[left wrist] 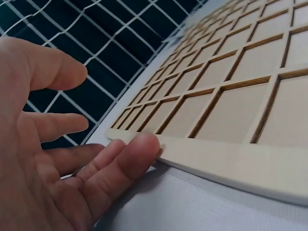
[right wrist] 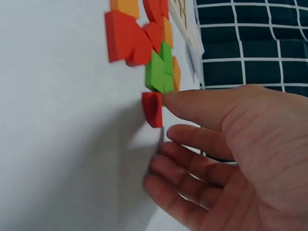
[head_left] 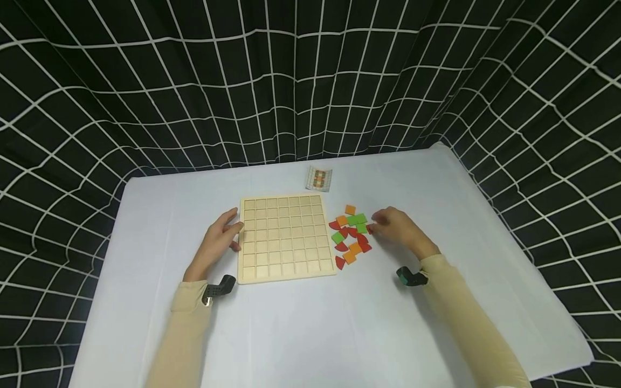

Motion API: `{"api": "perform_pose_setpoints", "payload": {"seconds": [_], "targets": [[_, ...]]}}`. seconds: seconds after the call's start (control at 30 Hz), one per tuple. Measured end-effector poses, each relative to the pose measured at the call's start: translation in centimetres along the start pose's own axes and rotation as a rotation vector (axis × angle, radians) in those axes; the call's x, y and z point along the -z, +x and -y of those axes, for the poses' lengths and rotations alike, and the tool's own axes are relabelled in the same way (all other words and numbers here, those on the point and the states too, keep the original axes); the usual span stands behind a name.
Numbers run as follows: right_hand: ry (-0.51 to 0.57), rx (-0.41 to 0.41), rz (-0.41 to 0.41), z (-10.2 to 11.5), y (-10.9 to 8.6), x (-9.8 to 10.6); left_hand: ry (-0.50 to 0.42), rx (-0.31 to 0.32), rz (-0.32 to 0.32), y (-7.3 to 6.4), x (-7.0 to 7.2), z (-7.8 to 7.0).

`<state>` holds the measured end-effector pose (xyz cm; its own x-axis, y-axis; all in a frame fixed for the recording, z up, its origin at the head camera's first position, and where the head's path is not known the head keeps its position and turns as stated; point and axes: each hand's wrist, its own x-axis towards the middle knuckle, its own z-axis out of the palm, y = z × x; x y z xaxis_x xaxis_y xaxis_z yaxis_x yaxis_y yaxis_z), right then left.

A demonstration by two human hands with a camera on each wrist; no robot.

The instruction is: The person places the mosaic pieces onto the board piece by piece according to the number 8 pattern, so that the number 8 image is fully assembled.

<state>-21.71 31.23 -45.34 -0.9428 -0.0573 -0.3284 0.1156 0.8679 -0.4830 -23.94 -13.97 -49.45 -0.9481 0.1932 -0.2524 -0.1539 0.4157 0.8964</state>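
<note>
A square wooden grid board [head_left: 287, 237] lies on the white table. At its left edge is my left hand [head_left: 217, 242], its fingers spread and loosely bent; in the left wrist view one fingertip [left wrist: 144, 147] touches the board's rim. To the right of the board lies a loose cluster of flat pieces: red quarter-rounds [head_left: 340, 262], orange squares [head_left: 350, 209] and green squares [head_left: 337, 237]. At the cluster's right side my right hand [head_left: 398, 229] pinches a red quarter-round piece [right wrist: 152, 109] between thumb and finger, low at the table.
A small printed pattern card [head_left: 318, 178] lies behind the board's far right corner. The white table [head_left: 301, 328] extends in front of the board. Black cloth with a white grid [head_left: 291, 97] hangs around the table's back and sides.
</note>
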Motion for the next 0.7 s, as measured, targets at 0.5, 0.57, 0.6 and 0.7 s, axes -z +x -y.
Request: {"api": "perform_pose_setpoints", "payload": {"seconds": [0.5, 0.57, 0.6, 0.7], "targets": [[-0.098, 0.065, -0.129, 0.5, -0.5, -1.9, -0.28, -0.044, 0.021, -0.5, 0.4, 1.5], [-0.09, 0.055, -0.134, 0.5, -0.6, -2.0, -0.292, -0.045, 0.012, -0.4, 0.3, 1.6], [-0.087, 0.05, -0.139, 0.4, -0.8, -2.1, -0.301, -0.047, 0.006, -0.3, 0.2, 1.6], [-0.06, 0.021, -0.153, 0.5, -1.3, -2.3, -0.311, -0.053, 0.003, -0.1, 0.2, 1.6]]}}
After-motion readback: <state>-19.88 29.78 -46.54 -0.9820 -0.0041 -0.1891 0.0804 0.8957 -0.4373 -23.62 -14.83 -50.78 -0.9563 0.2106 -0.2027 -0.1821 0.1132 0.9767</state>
